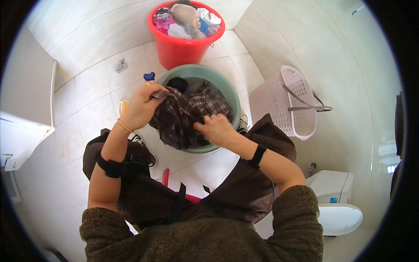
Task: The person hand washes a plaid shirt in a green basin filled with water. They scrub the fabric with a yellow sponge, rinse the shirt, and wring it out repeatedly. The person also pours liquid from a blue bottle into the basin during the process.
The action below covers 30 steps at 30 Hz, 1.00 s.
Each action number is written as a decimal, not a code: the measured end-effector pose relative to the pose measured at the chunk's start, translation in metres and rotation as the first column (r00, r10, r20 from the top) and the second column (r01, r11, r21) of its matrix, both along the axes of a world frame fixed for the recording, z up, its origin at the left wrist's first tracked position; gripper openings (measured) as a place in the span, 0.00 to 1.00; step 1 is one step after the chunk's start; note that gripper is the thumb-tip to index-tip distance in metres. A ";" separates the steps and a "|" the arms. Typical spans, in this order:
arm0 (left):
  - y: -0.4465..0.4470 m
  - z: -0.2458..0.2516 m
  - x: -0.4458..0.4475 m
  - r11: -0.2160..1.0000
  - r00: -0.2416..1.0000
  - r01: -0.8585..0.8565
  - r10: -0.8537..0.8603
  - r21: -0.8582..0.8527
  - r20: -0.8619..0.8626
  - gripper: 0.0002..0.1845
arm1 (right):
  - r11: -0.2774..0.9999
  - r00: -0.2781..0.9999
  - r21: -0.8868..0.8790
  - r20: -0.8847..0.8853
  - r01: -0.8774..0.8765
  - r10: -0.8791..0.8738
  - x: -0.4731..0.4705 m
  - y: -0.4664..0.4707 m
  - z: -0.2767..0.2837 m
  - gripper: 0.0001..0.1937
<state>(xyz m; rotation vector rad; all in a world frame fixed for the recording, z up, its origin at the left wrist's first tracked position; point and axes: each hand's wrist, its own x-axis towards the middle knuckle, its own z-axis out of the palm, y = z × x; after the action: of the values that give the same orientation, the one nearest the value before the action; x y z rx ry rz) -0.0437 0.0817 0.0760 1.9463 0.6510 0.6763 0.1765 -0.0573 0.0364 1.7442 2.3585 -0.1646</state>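
Note:
A brown plaid garment (181, 113), partly wet-looking, is bunched over a round green plastic basin (234, 95) between my feet. With thumb and fingers, my left hand (141, 106) pinches a raised part of the cloth above the basin's left rim. My right hand (217, 130) is curled on the lower right part of the garment near the front rim, its fingertips gripping the fabric. Greyish water shows at the back of the basin, along with a dark round object (177, 84) that I cannot identify. The garment's left part hangs over the rim.
A red tub (183, 52) piled with clothes stands behind the basin. To the right is a pale perforated laundry basket (268, 98) with grey handles. A blue cap (149, 76) and a yellow-orange object (123, 107) are beside my left hand. A toilet (330, 186) stands at right.

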 end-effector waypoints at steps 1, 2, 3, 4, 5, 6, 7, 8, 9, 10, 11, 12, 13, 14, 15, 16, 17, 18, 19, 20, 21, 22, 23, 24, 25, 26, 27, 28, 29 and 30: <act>0.002 0.002 -0.003 1.000 1.000 -0.028 0.028 -0.015 0.001 0.06 | 0.994 0.995 -0.056 0.036 0.091 -0.089 0.005 0.003 0.016 0.18; 0.002 0.004 -0.007 0.998 0.998 -0.057 0.057 -0.030 0.002 0.06 | 0.982 0.991 -0.132 0.003 0.133 -0.134 0.012 0.007 0.027 0.18; 0.000 0.006 -0.008 0.997 0.998 -0.070 0.070 -0.040 -0.001 0.06 | 0.966 0.970 -0.092 -0.001 0.240 -0.241 0.019 0.012 0.039 0.15; -0.002 0.009 -0.009 0.999 0.998 -0.041 0.041 -0.007 0.039 0.05 | 0.924 0.936 -0.149 0.036 0.353 -0.351 0.025 0.016 0.045 0.16; -0.006 0.012 -0.009 0.996 0.994 -0.071 0.074 -0.045 0.075 0.05 | 0.911 0.914 -0.082 -0.017 0.404 -0.406 0.030 0.021 0.048 0.18; -0.011 0.014 -0.009 0.996 0.991 -0.063 0.070 -0.071 0.112 0.05 | 0.871 0.878 -0.131 -0.008 0.474 -0.479 0.033 0.025 0.047 0.20; -0.015 0.017 -0.008 0.995 0.979 -0.063 0.077 -0.080 0.187 0.05 | 0.843 0.845 -0.105 -0.031 0.528 -0.534 0.036 0.028 0.044 0.22; -0.020 0.018 -0.006 0.992 0.980 -0.044 0.065 -0.118 0.188 0.05 | 0.786 0.786 -0.049 -0.022 0.617 -0.618 0.037 0.030 0.039 0.24; -0.022 0.019 -0.006 0.990 0.971 -0.036 0.068 -0.140 0.229 0.05 | 0.816 0.816 -0.101 -0.047 0.570 -0.576 0.036 0.031 0.032 0.25; -0.023 0.020 -0.006 0.987 0.956 -0.031 0.076 -0.158 0.283 0.05 | 0.821 0.826 -0.131 -0.033 0.555 -0.563 0.035 0.030 0.027 0.27; -0.021 0.020 -0.008 0.979 0.959 -0.064 0.114 -0.191 0.259 0.05 | 0.800 0.822 -0.216 0.023 0.559 -0.568 0.034 0.027 0.023 0.28; -0.016 0.019 -0.010 0.971 0.959 -0.095 0.148 -0.218 0.240 0.05 | 0.855 0.887 -0.253 0.027 0.453 -0.462 0.033 0.023 0.023 0.27; -0.010 0.018 -0.013 0.961 0.974 -0.108 0.154 -0.253 0.169 0.05 | 0.873 0.885 -0.171 -0.012 0.458 -0.466 0.034 0.019 0.027 0.26; -0.001 0.016 -0.019 0.907 0.959 -0.137 0.222 -0.398 0.176 0.06 | 0.878 0.885 -0.171 -0.056 0.447 -0.462 0.037 0.015 0.034 0.25; 0.007 0.013 -0.023 0.806 0.920 -0.257 0.373 -0.534 0.120 0.11 | 0.878 0.880 -0.151 -0.076 0.455 -0.469 0.042 0.011 0.046 0.24; 0.017 0.010 -0.030 0.743 0.926 -0.203 0.357 -0.638 0.121 0.12 | 0.859 0.843 -0.194 -0.181 0.474 -0.506 0.050 0.007 0.058 0.22; 0.023 0.004 -0.035 0.652 0.920 -0.196 0.382 -0.732 0.094 0.13 | 0.819 0.786 -0.150 -0.230 0.553 -0.573 0.060 0.005 0.071 0.20; 0.026 -0.004 -0.038 0.616 0.943 -0.238 0.333 -0.751 -0.025 0.13 | 0.838 0.622 -0.250 -0.575 0.484 -0.531 0.071 0.004 0.082 0.16; 0.027 -0.014 -0.040 0.586 0.973 -0.181 0.225 -0.790 -0.056 0.12 | 0.816 0.352 -0.277 -0.798 0.508 -0.490 0.084 0.005 0.089 0.12; 0.024 -0.026 -0.040 0.563 0.984 -0.096 0.180 -0.821 0.009 0.12 | 0.814 0.261 -0.324 -0.834 0.482 -0.487 0.096 0.008 0.091 0.10; 0.020 -0.038 -0.040 0.480 0.990 -0.030 0.134 -0.877 0.040 0.12 | 0.772 0.149 -0.384 -0.843 0.507 -0.517 0.107 0.013 0.087 0.07; 0.014 -0.052 -0.039 0.445 0.987 -0.045 0.160 -0.894 0.030 0.12 | 0.771 0.028 -0.450 -0.856 0.450 -0.516 0.115 0.018 0.076 0.05; 0.008 -0.065 -0.038 0.354 0.984 0.053 0.139 -0.934 0.108 0.13 | 0.705 -0.050 -0.479 -0.843 0.523 -0.535 0.120 0.024 0.059 0.05; 0.003 -0.077 -0.036 0.373 0.982 0.043 0.154 -0.927 0.107 0.15 | 0.698 -0.130 -0.508 -0.844 0.505 -0.520 0.121 0.029 0.036 0.05; -0.002 -0.089 -0.036 0.379 0.994 -0.072 0.105 -0.923 -0.034 0.13 | 0.736 -0.218 -0.516 -0.855 0.439 -0.470 0.119 0.035 0.011 0.06; -0.004 -0.100 -0.036 0.329 0.987 -0.158 0.059 -0.931 -0.147 0.13 | 0.729 -0.170 -0.463 -0.881 0.505 -0.442 0.112 0.039 -0.017 0.07; -0.006 -0.109 -0.036 0.260 0.974 -0.224 0.029 -0.939 -0.224 0.13 | 0.668 -0.144 -0.456 -0.872 0.588 -0.468 0.103 0.044 -0.045 0.10; -0.007 -0.118 -0.036 0.261 0.965 -0.262 0.046 -0.929 -0.259 0.13 | 0.593 0.021 -0.365 -0.840 0.718 -0.542 0.092 0.049 -0.071 0.12; -0.007 -0.127 -0.036 0.255 0.945 -0.328 0.093 -0.910 -0.315 0.13 | 0.540 0.308 -0.183 -0.655 0.822 -0.690 0.080 0.054 -0.093 0.17; -0.007 -0.134 -0.037 0.247 0.936 -0.350 0.133 -0.904 -0.326 0.14 | 0.488 0.305 -0.222 -0.548 0.844 -0.779 0.067 0.060 -0.112 0.22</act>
<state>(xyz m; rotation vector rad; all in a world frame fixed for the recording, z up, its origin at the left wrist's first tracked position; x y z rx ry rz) -0.0806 0.0746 -0.0580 0.7096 1.1644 0.1273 0.2433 0.0024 -0.0758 3.1913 1.4020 -0.8623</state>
